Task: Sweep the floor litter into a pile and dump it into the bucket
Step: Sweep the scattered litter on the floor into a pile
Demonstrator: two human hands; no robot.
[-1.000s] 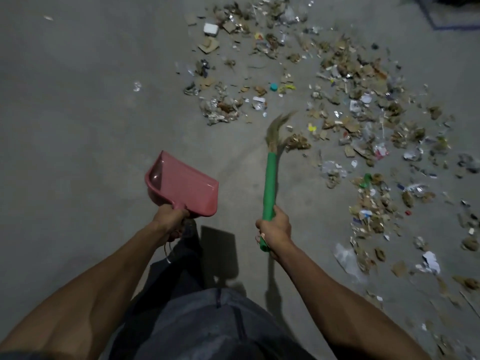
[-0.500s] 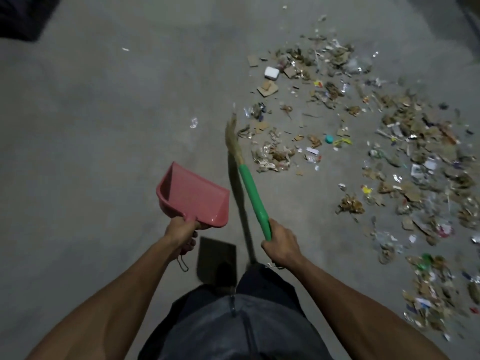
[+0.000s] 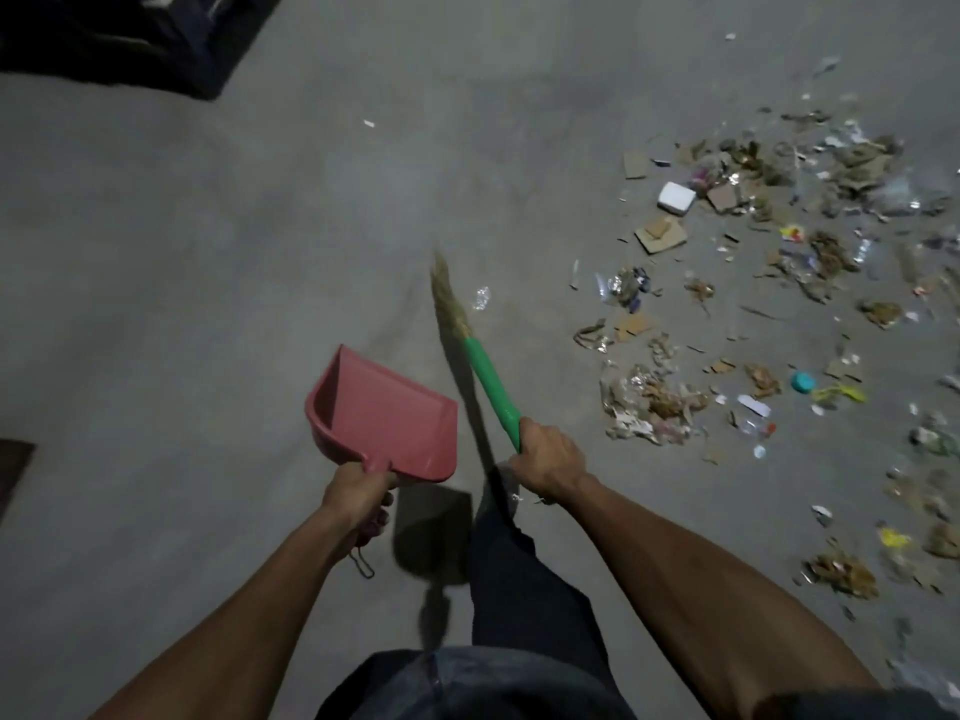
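down on the grey concrete floor [image 3: 208, 304], litter [image 3: 779, 283] lies scattered across the right side: torn cardboard pieces, crumpled foil and plastic, a white foam block [image 3: 676, 198], a small teal cap [image 3: 803, 381] and a yellow scrap [image 3: 839, 393]. nothing is gathered into a pile, and one clear crumpled bit [image 3: 481, 297] sits apart from the rest, just beside the broom's bristles.

the left hand [image 3: 358, 495] has its fingers curled tight round the handle of a red dustpan [image 3: 387, 415], which is held off the floor with its open mouth facing up and away; its shadow falls on the concrete below. a wire loop [image 3: 363, 562] hangs from the handle's end under the hand.

the right hand [image 3: 550, 459] wraps its fingers round the lower end of a broom [image 3: 488, 387] with a green handle. the broom slants up and to the left, its straw bristles [image 3: 448, 298] blurred, at the near left edge of the litter.

dark trousers [image 3: 524, 574] show between the two bare forearms. a dark object [image 3: 130, 39] fills the top left corner; what it is cannot be told.
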